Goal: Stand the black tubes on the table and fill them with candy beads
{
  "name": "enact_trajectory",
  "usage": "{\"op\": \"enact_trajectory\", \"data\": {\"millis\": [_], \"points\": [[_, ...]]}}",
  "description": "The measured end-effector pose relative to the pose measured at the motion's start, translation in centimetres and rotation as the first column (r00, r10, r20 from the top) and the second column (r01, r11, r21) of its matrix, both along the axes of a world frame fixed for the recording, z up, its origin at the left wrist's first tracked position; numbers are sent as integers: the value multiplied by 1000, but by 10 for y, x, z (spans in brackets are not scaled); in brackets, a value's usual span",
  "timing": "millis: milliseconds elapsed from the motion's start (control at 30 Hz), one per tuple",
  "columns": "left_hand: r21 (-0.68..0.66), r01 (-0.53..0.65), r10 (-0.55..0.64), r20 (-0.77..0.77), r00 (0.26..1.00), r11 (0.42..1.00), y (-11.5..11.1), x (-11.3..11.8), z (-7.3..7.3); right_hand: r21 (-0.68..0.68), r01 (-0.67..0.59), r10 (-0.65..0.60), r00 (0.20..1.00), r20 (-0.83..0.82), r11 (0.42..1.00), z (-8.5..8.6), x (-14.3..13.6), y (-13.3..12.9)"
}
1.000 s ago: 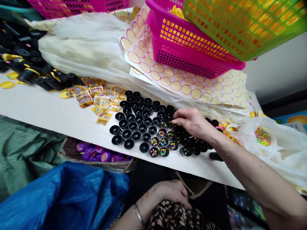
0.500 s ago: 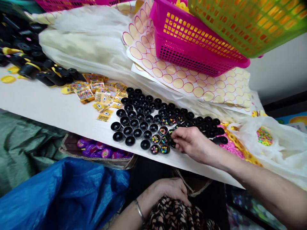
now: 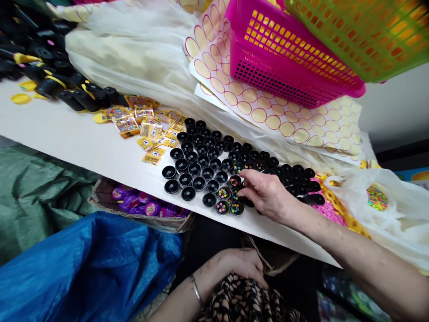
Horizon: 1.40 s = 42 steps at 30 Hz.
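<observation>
Over the right part of the rows of small black cups (image 3: 199, 183), my right hand (image 3: 263, 193) hangs with its fingers curled and the thumb a little below the forefinger. What lies inside the fingers is hidden. Small colourful beads or candies (image 3: 222, 207) fill the bottoms of several cups beside these fingertips; cups farther left show bare black insides. My left hand (image 3: 246, 264) rests in my lap against the patterned cloth (image 3: 231, 297), its fingers folded and their tips hidden. A metal bangle circles that wrist.
Yellow printed packets (image 3: 150, 129) lie left of the cups, near black cylinders (image 3: 72, 100). Behind stand a pink basket (image 3: 295, 80) and a green one (image 3: 355, 53) on sticker sheets (image 3: 248, 107). A bag of coloured beads (image 3: 395, 219) lies right. Below sits a box of purple items (image 3: 144, 214).
My right hand has shifted slightly left over the filled cups, and its thumb and forefinger have parted a little. The table scene has slid right in view. My left hand stays put.
</observation>
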State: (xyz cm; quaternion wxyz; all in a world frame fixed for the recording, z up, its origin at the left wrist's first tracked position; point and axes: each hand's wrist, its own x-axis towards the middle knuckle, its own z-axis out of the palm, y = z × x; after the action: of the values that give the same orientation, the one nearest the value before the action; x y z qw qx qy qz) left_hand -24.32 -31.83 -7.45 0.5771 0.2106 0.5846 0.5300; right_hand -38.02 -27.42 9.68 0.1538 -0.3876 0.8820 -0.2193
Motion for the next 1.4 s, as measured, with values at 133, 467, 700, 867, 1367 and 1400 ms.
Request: {"op": "enact_trajectory", "data": {"millis": [133, 467, 700, 867, 1367, 1400], "points": [[-4, 6, -6, -34, 999, 1000, 1, 1, -1, 81, -122, 130, 987, -92, 989, -8, 4, -4], [-28, -63, 58, -142, 988, 998, -6, -3, 8, -418, 398, -453, 891, -37, 817, 17, 16, 56], [-3, -98, 94, -252, 963, 995, -9, -4, 13, -643, 765, -747, 400, 530, -47, -19, 85, 173], [-115, -117, 82, -271, 959, 986, -9, 1, 39, -585, 765, -807, 153, 570, -268, -61, 142, 224], [190, -718, 538, -790, 292, 670, 91, -23, 125, -710, 581, -904, 118, -411, 399, -21, 65, 288], [205, -752, 520, -829, 207, 626, 97, -32, 113, -698, 577, -893, 141, -427, 424, -15, 58, 295]]}}
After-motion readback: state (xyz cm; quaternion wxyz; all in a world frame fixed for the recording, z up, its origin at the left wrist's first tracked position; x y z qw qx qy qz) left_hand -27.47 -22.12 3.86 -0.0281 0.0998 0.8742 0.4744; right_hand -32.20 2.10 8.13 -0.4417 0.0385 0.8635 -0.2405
